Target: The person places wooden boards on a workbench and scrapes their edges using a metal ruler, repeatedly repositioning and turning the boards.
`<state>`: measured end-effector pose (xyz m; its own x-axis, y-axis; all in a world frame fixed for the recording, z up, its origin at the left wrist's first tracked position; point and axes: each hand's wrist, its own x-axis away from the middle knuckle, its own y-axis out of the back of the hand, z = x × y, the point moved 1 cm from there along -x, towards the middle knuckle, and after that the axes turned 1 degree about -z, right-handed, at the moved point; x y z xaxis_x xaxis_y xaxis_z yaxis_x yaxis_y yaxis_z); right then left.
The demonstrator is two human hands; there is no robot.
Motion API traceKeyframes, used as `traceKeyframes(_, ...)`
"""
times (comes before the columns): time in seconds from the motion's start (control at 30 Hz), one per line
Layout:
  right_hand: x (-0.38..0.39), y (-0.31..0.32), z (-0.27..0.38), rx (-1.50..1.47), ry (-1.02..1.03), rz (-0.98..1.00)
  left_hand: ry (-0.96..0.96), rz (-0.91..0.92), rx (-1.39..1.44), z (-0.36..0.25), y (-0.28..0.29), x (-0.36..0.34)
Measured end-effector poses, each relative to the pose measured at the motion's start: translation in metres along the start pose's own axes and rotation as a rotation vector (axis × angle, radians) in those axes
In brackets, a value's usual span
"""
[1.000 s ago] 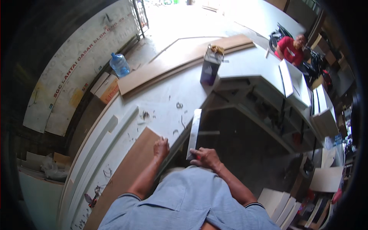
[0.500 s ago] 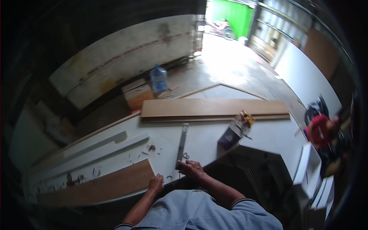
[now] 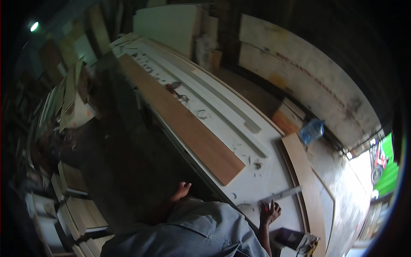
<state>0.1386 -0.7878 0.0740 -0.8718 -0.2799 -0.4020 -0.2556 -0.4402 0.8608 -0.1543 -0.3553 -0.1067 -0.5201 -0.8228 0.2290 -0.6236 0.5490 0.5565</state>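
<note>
Fingers of R hand are bent, small gaps btwn them, at near end of a flat grey metal strip; can't tell if they grip it or just touch it. Small red patch shows nr fingertips, can't tell what. Strip runs from the R fingers up & right, far end at the edge of a long pale-brown wooden board. R forearm comes almost straight up from lower edge, hand over the white tabletop.

L hand: well apart, left of & a bit higher in view than R fingers, off the tabletop over the dark floor. Its fingers curl in, forearm slants up & right past the grey-blue shirt, mostly in shade; can't tell if it holds anything.

Rel. to R fingers: flat reddish-brown wooden plank up-left, lying along tabletop; dark curled scraps above; dark purple & whitish boxy container just below-right, top cluttered; clear blue plastic bottle farther up-right, beyond the long board.
</note>
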Motion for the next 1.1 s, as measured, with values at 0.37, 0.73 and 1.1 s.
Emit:
traceKeyframes(0.37,-0.037,-0.125,0.151,-0.301,-0.221,0.343,0.305,0.163,0.498,-0.042,0.081,-0.077)
traceKeyframes(0.73,-0.062,-0.183,0.184,-1.031,-1.07,0.375,0.403,0.344,0.647,-0.098,0.099,-0.167)
traceKeyframes(1.1,-0.061,-0.126,0.158,-1.082,-1.103,0.412,0.54,0.229,0.922,-0.183,0.118,-0.218)
